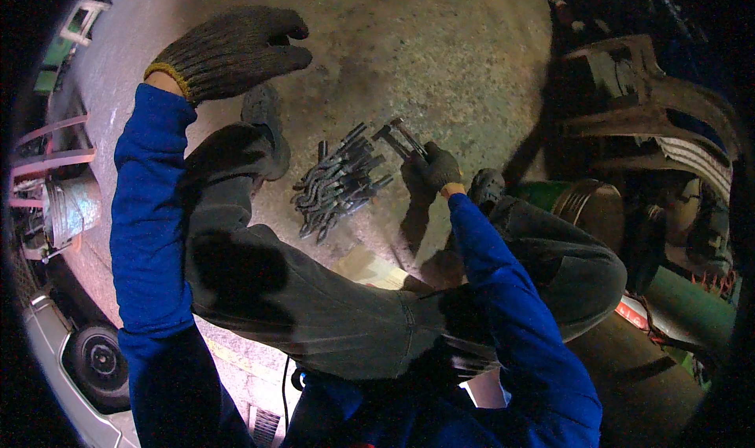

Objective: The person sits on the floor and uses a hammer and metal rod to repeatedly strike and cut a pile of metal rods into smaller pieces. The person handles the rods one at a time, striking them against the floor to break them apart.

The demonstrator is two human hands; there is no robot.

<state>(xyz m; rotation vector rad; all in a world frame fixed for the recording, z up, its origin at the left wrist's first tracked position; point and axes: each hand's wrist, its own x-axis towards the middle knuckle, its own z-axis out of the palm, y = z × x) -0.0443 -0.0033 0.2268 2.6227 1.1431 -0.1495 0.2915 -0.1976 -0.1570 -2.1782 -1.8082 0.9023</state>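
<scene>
My left hand (236,51), in a dark knitted glove with a yellow cuff, is raised at the upper left above my shoe. Its fingers and thumb are apart, with nothing between them. In the middle, my gloved right hand (442,167) is closed round two slim dark metal rods (405,139) with a crosswise piece at their far end. Whether they are joined I cannot tell. Just left of them, a heap of dark metal rods (340,179), many with wavy or twisted ends, lies on the concrete floor (440,55).
My bent legs (314,299) surround the heap. Beyond my right knee are a green cylinder (543,200) and a worn wooden chair (645,94). At left stand a metal bucket (72,206) with pinkish bars beside it, and a vehicle's wheel (101,361).
</scene>
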